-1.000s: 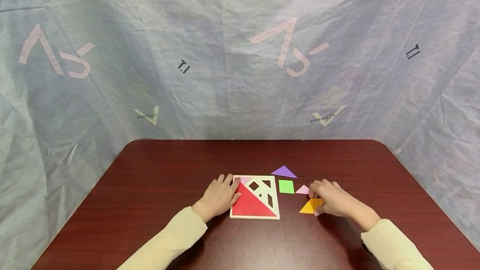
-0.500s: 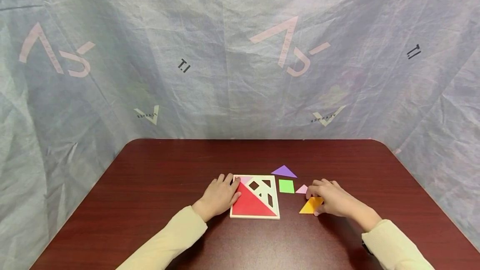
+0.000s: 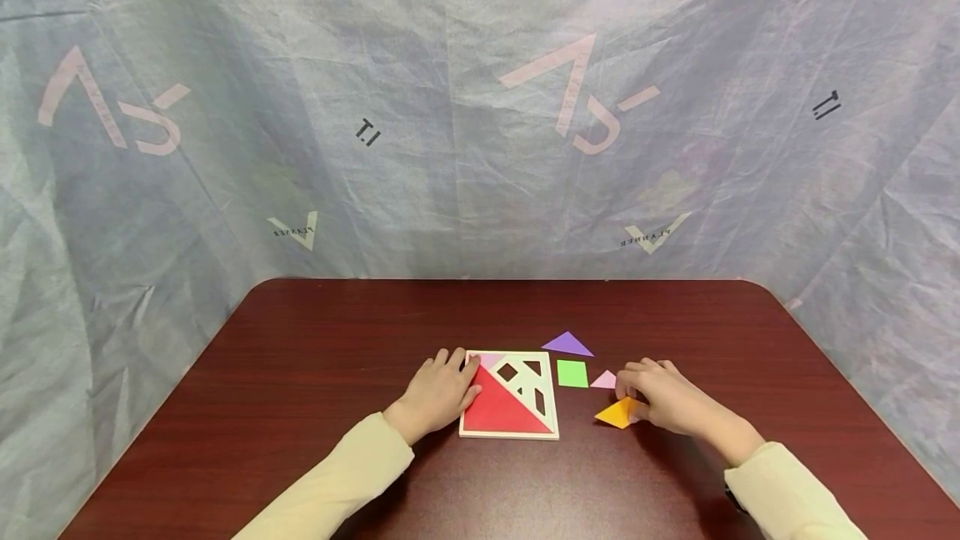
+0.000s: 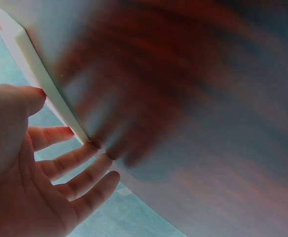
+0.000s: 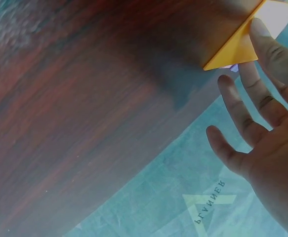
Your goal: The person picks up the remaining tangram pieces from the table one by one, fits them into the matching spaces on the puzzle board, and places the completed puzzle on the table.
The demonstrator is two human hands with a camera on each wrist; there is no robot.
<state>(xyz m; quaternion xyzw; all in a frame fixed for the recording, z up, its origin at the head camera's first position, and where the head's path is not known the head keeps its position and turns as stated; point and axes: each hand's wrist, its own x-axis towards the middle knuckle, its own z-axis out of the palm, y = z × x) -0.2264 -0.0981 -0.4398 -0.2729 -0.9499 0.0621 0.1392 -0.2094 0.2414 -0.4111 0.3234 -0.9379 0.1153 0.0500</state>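
A white square puzzle frame (image 3: 548, 394) lies on the dark red table (image 3: 337, 340). It holds a large red triangle (image 3: 497, 411) and a small pink piece (image 3: 491, 359). My left hand (image 3: 438, 394) rests against the frame's left edge with straight fingers (image 4: 79, 158) touching the white rim (image 4: 40, 74). My right hand (image 3: 663, 402) pinches an orange flat piece (image 3: 618, 413), which is tilted up off the table. In the right wrist view one finger (image 5: 269, 47) lies on the orange piece (image 5: 235, 49).
A purple triangle (image 3: 567, 344), a green square (image 3: 572, 373) and a small pink triangle (image 3: 604, 380) lie loose between the frame and my right hand. A wrinkled grey sheet (image 3: 480, 107) hangs behind the table.
The orange piece has been tipped up and shifted slightly left under my right hand's fingers. My left hand and the frame have stayed put.
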